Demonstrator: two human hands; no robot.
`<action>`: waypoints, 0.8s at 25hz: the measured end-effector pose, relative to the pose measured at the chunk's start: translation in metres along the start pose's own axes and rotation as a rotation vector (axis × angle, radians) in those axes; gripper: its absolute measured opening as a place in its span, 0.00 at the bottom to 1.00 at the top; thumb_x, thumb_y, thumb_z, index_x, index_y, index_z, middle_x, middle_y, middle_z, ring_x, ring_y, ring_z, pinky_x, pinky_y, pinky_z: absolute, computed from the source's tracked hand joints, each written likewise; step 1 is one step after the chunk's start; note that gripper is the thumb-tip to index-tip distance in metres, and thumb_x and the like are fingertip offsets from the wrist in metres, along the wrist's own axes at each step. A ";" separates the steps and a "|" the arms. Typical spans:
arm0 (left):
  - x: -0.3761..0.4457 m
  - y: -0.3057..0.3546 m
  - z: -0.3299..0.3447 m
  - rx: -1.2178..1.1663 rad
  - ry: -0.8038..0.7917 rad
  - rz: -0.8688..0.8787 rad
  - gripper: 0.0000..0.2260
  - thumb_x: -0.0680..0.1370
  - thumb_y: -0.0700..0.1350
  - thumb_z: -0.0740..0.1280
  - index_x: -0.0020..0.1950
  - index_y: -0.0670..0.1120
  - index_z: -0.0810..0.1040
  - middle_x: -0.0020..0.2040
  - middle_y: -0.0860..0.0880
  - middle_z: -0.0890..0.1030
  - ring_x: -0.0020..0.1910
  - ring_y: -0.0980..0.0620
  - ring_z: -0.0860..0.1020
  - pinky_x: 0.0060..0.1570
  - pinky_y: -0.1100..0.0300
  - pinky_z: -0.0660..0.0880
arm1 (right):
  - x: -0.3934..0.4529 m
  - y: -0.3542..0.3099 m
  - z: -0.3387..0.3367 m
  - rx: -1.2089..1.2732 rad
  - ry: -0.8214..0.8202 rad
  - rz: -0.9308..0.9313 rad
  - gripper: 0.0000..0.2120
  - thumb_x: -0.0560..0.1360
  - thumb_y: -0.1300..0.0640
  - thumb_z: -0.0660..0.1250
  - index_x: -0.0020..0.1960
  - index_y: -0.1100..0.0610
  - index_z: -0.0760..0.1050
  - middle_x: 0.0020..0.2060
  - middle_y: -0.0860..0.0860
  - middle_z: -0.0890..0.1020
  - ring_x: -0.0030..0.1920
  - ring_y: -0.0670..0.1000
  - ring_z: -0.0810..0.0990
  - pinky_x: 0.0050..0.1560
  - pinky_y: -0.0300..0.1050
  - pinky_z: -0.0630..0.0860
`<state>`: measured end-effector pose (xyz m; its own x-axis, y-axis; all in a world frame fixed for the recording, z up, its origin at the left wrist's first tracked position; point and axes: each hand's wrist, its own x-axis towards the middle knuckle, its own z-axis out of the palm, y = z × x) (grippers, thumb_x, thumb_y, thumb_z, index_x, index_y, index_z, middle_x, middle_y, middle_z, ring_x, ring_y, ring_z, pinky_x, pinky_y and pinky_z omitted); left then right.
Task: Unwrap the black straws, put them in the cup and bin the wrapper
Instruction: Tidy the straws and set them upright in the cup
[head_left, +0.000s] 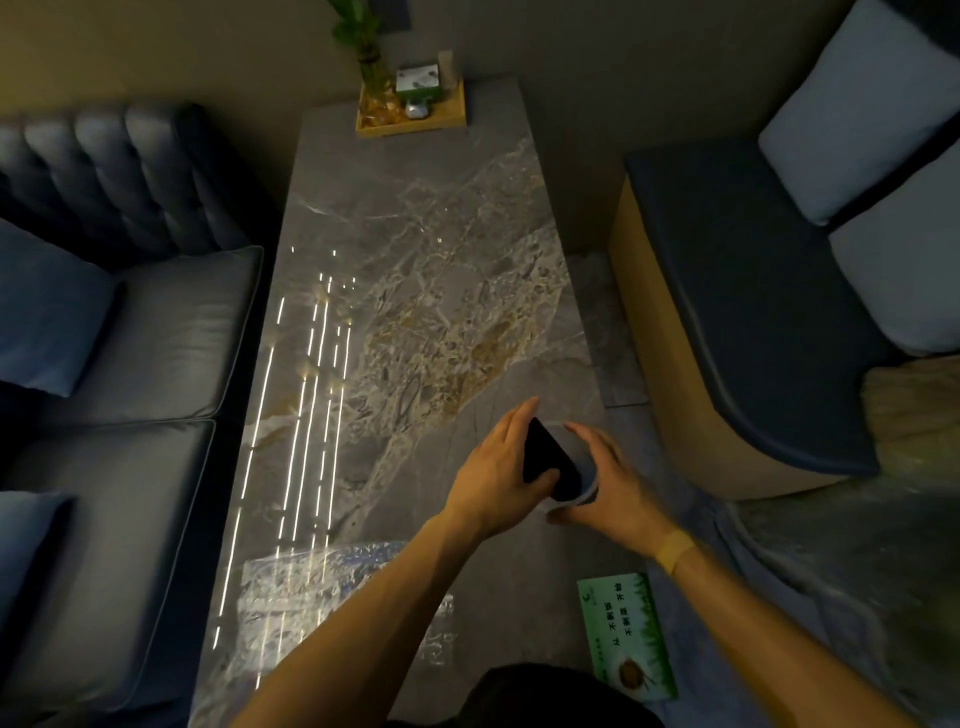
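Note:
A bundle of black straws (551, 460) stands tilted in a pale, translucent cup (586, 496) near the right edge of the marble table (415, 270). My left hand (493, 478) grips the straws from the left, thumb across their lower part. My right hand (615, 486) wraps around the cup from the right, fingers behind it and thumb in front. The cup's body is mostly hidden by both hands. A crumpled clear plastic wrapper (332, 582) lies flat on the table near the front edge, partly under my left forearm.
A green printed card (628, 636) lies at the table's front right corner. A wooden tray (447, 122) with a plant vase and small items sits at the far end. Sofas flank the table on both sides. No bin is in view.

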<state>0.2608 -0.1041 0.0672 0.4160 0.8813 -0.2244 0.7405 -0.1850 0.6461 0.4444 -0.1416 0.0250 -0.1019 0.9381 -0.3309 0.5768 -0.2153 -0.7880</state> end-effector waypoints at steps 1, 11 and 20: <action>-0.001 -0.001 0.001 -0.025 0.009 0.005 0.36 0.74 0.57 0.67 0.76 0.57 0.51 0.76 0.50 0.62 0.71 0.48 0.67 0.63 0.49 0.74 | 0.000 0.001 -0.001 0.015 0.017 -0.009 0.54 0.55 0.37 0.79 0.73 0.40 0.54 0.73 0.45 0.61 0.69 0.52 0.68 0.63 0.55 0.75; 0.000 0.004 0.007 -0.194 0.150 0.018 0.09 0.81 0.53 0.59 0.59 0.52 0.69 0.54 0.50 0.76 0.47 0.53 0.76 0.41 0.60 0.72 | 0.004 -0.009 -0.004 -0.080 0.007 -0.022 0.46 0.58 0.37 0.78 0.71 0.40 0.60 0.75 0.43 0.58 0.72 0.51 0.64 0.68 0.55 0.70; -0.016 -0.006 -0.004 -0.658 0.131 -0.178 0.22 0.83 0.54 0.54 0.75 0.48 0.64 0.74 0.51 0.68 0.71 0.57 0.67 0.66 0.68 0.64 | 0.025 -0.038 -0.003 -0.525 0.002 -0.208 0.56 0.58 0.27 0.69 0.77 0.48 0.52 0.79 0.48 0.51 0.78 0.54 0.39 0.76 0.63 0.46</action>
<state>0.2468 -0.1155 0.0699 0.2200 0.9267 -0.3046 0.3003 0.2327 0.9250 0.4227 -0.1093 0.0480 -0.2555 0.9470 -0.1948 0.8704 0.1376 -0.4726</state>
